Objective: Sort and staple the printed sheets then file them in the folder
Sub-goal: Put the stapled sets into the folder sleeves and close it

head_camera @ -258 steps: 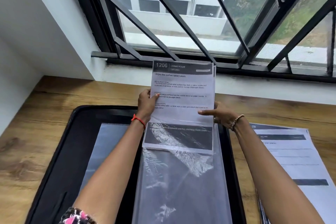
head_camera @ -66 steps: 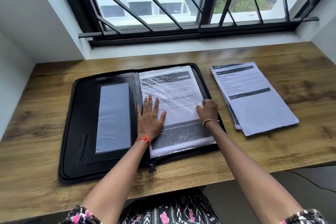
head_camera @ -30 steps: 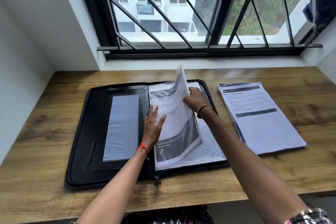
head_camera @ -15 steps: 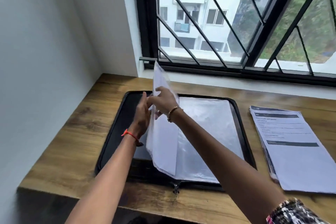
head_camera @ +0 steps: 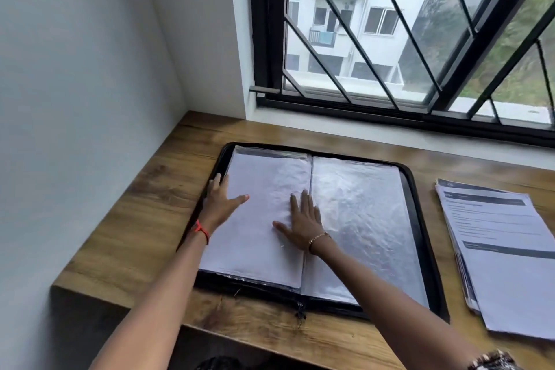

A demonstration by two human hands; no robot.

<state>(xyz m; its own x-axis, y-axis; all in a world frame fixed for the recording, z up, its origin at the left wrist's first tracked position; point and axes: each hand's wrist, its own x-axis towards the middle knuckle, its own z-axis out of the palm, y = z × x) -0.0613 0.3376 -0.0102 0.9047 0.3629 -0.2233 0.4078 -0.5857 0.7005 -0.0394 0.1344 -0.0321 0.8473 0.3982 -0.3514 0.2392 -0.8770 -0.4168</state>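
Note:
A black zip folder point(head_camera: 420, 219) lies open flat on the wooden desk. Its left side shows a turned plastic sleeve point(head_camera: 258, 183) holding a sheet with the blank back up. The right side shows an empty clear sleeve point(head_camera: 366, 219). My left hand point(head_camera: 220, 200) rests flat on the left edge of the turned sleeve, fingers apart. My right hand point(head_camera: 303, 222) presses flat on the same sleeve beside the spine. A stack of printed sheets point(head_camera: 498, 246) lies on the desk to the right of the folder. No stapler is in view.
The wooden desk point(head_camera: 150, 219) meets a white wall point(head_camera: 75, 129) on the left. A barred window point(head_camera: 390, 39) and its sill run along the back. The desk's front edge is just below the folder's zip pull point(head_camera: 300, 311).
The filled sleeve, held upright half a second ago, now lies flat on the folder's left side. Both hands have come down onto it, and the view has shifted left.

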